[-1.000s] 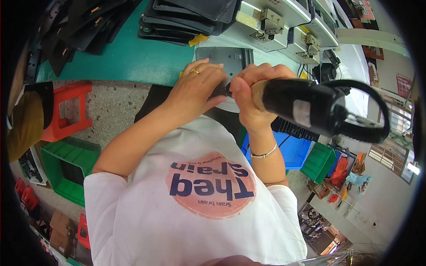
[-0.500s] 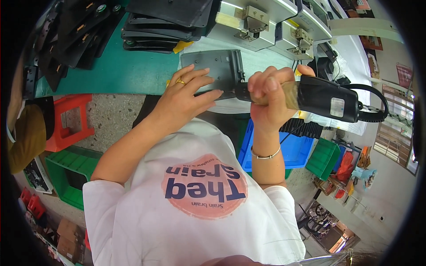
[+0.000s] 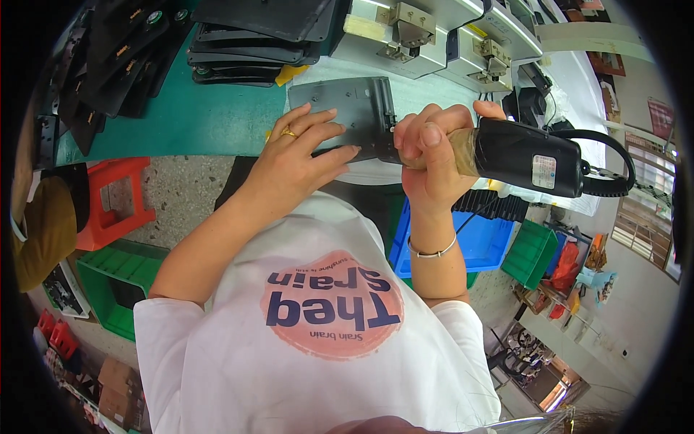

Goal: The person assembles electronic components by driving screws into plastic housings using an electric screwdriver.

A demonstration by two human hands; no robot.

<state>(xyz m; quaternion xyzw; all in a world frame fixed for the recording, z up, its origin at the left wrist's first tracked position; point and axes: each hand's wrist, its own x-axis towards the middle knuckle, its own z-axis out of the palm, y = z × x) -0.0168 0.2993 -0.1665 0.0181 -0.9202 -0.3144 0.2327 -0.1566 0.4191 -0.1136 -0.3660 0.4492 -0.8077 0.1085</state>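
Observation:
A flat dark grey panel [image 3: 347, 100] lies on a white sheet near the table's front edge, with small hardware along its right side. My left hand [image 3: 293, 160] rests on the panel's near left part, its fingers stretched out and apart, a gold ring on one. Wrapped round the tape-covered front of a black corded electric screwdriver [image 3: 524, 155] is my right hand [image 3: 434, 152]. The tool lies level, its nose turned left against the panel's right edge. My fingers hide the bit.
Dark panels [image 3: 253, 54] are stacked behind on the green table [image 3: 195, 123], with more leaning at far left. Grey machines [image 3: 434, 50] stand at the back. Below are a red stool [image 3: 116, 206], a green crate [image 3: 116, 289] and a blue bin [image 3: 484, 242]. Another person's sleeve [image 3: 50, 231] shows at left.
The screwdriver and my right hand have shifted slightly left, and the tool has rolled a little. My left hand keeps its place on the panel.

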